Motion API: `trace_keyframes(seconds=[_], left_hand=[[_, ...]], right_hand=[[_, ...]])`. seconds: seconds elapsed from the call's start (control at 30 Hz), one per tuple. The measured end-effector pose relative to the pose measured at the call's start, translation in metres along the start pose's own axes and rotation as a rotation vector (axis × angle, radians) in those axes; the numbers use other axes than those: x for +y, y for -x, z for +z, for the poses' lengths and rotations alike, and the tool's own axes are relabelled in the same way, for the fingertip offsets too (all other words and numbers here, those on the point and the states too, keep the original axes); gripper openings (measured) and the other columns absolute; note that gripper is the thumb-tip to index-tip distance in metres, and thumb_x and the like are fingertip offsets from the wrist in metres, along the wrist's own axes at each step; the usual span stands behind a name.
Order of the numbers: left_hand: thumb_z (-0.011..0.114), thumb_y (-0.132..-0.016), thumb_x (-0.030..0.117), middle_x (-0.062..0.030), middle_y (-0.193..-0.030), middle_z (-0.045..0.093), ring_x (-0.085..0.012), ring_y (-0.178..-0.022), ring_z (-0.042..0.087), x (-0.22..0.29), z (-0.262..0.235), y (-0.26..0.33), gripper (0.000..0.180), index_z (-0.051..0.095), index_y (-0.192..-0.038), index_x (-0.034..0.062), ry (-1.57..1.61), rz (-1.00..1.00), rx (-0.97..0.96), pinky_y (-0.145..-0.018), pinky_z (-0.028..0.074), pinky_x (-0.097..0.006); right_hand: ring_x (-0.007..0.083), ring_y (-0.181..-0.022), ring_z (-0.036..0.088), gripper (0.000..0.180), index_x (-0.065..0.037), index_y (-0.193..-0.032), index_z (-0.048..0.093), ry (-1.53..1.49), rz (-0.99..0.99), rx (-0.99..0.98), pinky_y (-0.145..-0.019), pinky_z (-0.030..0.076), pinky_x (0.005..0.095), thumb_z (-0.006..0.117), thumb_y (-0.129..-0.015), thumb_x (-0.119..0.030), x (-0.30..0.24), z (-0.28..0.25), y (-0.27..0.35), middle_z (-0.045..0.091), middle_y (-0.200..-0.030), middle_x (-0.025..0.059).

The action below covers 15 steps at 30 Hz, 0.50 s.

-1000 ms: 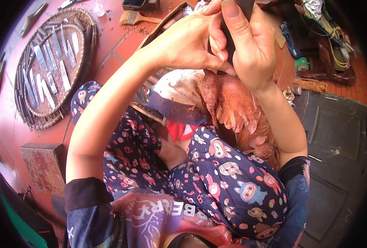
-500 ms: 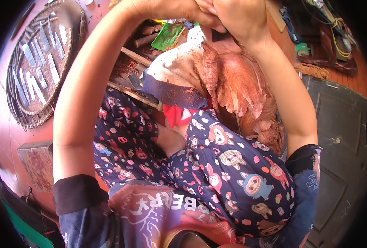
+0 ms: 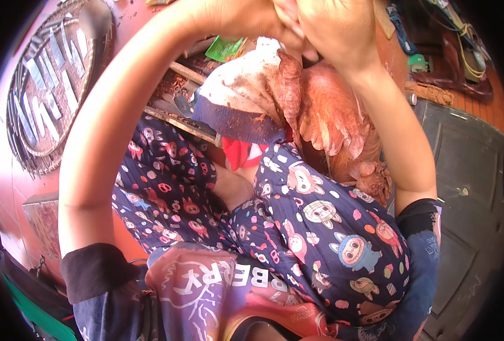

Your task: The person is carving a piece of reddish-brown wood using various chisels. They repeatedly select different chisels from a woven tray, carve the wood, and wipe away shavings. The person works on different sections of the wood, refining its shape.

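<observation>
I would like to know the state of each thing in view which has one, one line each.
Left hand, cut off by top edge; grip unclear
Right hand, meeting the left; grip unclear
White cloth with blue band, stained and specked
Reddish wood piece, carved into folds
Metal blades, lying on woven tray
Wooden block, scuffed
Dark panel, scratched

Navy trousers (image 3: 320, 238) bear cartoon figures (image 3: 355, 253); the multicoloured shirt (image 3: 206, 292) has dark cuffs (image 3: 97, 271).

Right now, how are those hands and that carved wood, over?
Left hand and right hand together, top edge; anything held, can't tell. Carved wood below, partly behind right forearm. White-and-blue cloth beside the wood.
</observation>
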<state>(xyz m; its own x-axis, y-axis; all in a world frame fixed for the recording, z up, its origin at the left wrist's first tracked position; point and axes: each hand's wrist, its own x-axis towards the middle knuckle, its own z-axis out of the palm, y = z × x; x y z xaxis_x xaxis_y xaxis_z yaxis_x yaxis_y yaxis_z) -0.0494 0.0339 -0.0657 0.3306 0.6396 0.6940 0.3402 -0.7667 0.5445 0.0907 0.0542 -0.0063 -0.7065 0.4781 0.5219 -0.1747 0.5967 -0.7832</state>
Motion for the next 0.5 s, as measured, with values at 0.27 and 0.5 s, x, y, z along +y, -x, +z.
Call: trace_keyframes(seconds=[0.27,0.5], left_hand=[[0.086,-0.078,0.017,-0.0136,-0.091,0.071,-0.0251,-0.091,0.071,0.0,0.003,0.003,0.032,0.071,-0.1,0.0002,0.065,-0.058,-0.03,-0.079,0.057,-0.038],[0.086,-0.079,0.01,-0.0087,-0.086,0.072,-0.0197,-0.081,0.071,-0.003,-0.021,0.005,0.023,0.071,-0.093,0.0008,0.078,-0.079,0.013,-0.068,0.058,-0.032]], right_hand=[[0.003,-0.048,0.045,0.034,-0.002,-0.093,0.06,-0.035,0.036,-0.061,-0.042,0.033,0.0214,0.057,-0.108,-0.032,0.007,-0.005,-0.009,0.05,-0.059,-0.0029],[0.0041,-0.04,0.043,0.038,-0.002,-0.086,0.058,-0.104,-0.099,-0.073,-0.038,0.032,0.0212,0.058,-0.108,-0.033,0.011,0.01,-0.024,0.049,-0.055,-0.003]])
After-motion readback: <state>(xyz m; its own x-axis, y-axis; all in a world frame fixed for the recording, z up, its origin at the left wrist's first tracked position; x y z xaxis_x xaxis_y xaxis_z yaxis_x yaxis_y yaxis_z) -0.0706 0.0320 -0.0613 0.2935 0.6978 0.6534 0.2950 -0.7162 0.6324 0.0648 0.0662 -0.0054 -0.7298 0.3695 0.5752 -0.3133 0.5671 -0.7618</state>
